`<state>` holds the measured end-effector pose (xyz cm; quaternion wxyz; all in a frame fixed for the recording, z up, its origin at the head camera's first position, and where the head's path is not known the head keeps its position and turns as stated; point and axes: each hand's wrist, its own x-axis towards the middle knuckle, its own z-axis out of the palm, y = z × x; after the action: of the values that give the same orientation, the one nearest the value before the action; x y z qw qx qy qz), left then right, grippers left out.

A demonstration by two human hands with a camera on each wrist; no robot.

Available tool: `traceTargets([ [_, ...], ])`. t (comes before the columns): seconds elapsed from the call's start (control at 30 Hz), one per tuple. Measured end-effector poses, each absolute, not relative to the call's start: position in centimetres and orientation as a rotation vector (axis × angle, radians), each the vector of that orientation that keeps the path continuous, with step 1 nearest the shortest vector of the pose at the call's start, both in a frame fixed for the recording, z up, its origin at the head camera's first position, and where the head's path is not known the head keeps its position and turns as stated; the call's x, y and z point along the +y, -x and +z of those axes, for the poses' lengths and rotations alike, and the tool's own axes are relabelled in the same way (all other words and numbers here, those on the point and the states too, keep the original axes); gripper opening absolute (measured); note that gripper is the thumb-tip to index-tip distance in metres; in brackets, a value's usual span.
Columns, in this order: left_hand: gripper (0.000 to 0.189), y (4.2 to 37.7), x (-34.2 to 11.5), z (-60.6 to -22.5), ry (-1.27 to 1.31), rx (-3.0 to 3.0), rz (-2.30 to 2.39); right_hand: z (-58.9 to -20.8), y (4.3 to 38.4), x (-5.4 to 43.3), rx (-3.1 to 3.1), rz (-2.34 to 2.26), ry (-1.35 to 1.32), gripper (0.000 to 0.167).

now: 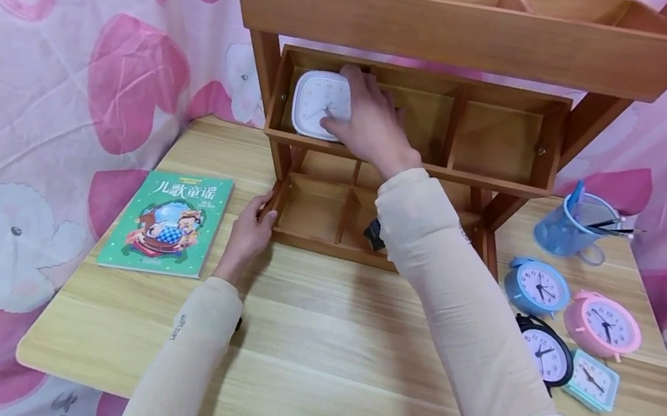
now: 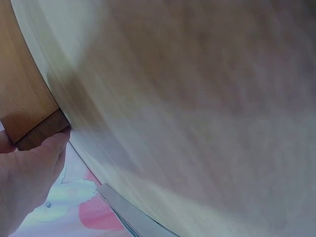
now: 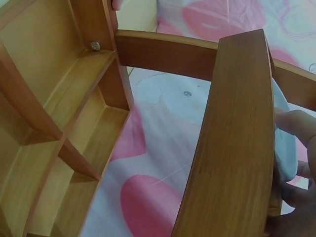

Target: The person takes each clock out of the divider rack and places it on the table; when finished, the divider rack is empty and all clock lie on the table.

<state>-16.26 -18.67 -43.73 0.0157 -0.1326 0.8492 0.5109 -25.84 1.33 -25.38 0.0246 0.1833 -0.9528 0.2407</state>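
Observation:
My right hand [image 1: 373, 118] grips a white square clock [image 1: 314, 103] by its right side, thumb across the dial and fingers over the top edge. The clock stands upright in the left compartment of the middle tier of a wooden shelf [image 1: 457, 38]. In the right wrist view, the clock [image 3: 286, 155] shows behind a wooden board, with the fingers around it. My left hand [image 1: 249, 232] holds the left end of the bottom tier. The left wrist view has its thumb and fingers pinching the shelf's wooden corner [image 2: 44, 129].
A green children's book [image 1: 167, 223] lies left of the shelf. At right are a blue pencil cup [image 1: 565, 228], a blue clock [image 1: 537, 287], a pink clock [image 1: 603, 324], a black clock [image 1: 545, 354] and a mint clock [image 1: 592, 381]. A small dark object [image 1: 374, 234] sits in the bottom tier.

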Motion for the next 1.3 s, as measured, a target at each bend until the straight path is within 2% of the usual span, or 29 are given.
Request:
traceTargets([
  [0.23,0.048,16.2,-18.4,-43.7,0.413,2.628,1.585,-25.5,25.8,1.8,-2.891,0.876,-0.603,0.069],
  [0.47,0.048,16.1,-18.1,-43.5,0.402,2.613,1.598,-25.3,25.6,2.5,-2.806,0.910,-0.680,0.049],
  [0.6,0.049,16.2,-18.0,-43.3,0.396,2.618,1.601,-25.5,25.4,2.6,-2.711,1.023,-0.624,0.038],
  [0.8,0.049,16.1,-17.8,-43.4,0.398,2.639,1.587,-26.1,25.1,2.1,-2.434,1.468,-0.480,0.029],
  [0.97,0.049,16.2,-17.8,-43.5,0.400,2.635,1.587,-25.3,24.6,2.3,-2.111,1.954,-0.430,0.028],
  [1.17,0.049,16.3,-18.1,-43.5,0.391,2.652,1.588,-23.3,21.3,3.8,-2.081,1.930,-0.385,0.031],
  [1.3,0.049,16.2,-18.4,-43.7,0.392,2.653,1.592,-24.0,18.3,5.6,-2.070,1.853,-0.431,0.029],
])
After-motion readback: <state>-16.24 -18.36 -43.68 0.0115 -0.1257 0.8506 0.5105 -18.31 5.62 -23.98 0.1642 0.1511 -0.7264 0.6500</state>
